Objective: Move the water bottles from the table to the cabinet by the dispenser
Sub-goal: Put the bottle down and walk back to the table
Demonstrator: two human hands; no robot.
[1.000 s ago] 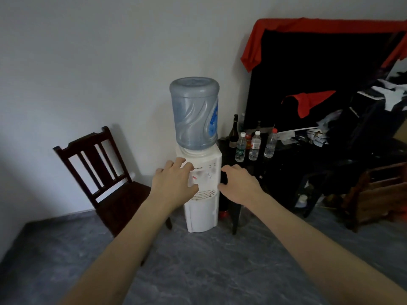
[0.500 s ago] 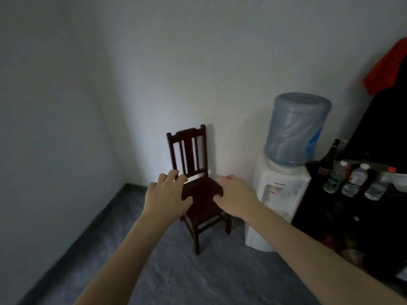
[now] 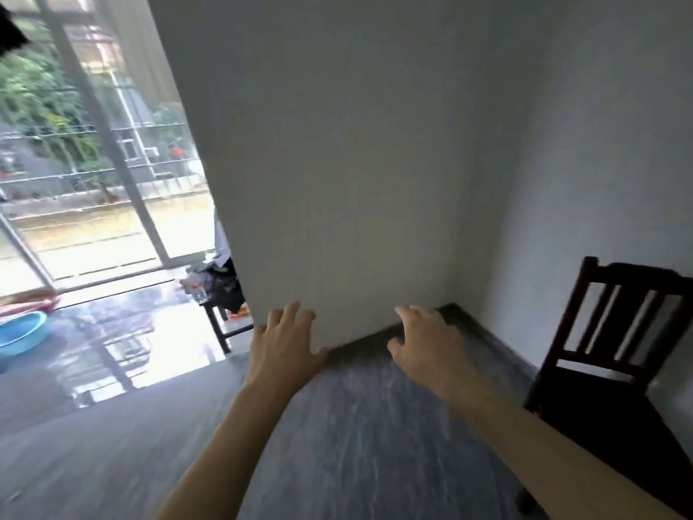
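Dark table (image 3: 217, 325) — cluttered, half-hidden behind wall.

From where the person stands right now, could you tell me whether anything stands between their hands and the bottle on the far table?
Partly: the white wall's corner hides most of the table. Both left hand and right hand are empty, with only bare floor before the bottle.

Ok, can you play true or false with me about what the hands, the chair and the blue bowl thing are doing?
1. Both bare hands, left hand and right hand, hold nothing. True.
2. The dark wooden slat-back chair stands at the right. True.
3. The round light-blue plastic basin sits on the chair. False: it sits on the floor at the far left.
4. A water dispenser is in view. False: none shows here.
5. The large glass window is at the left. True.
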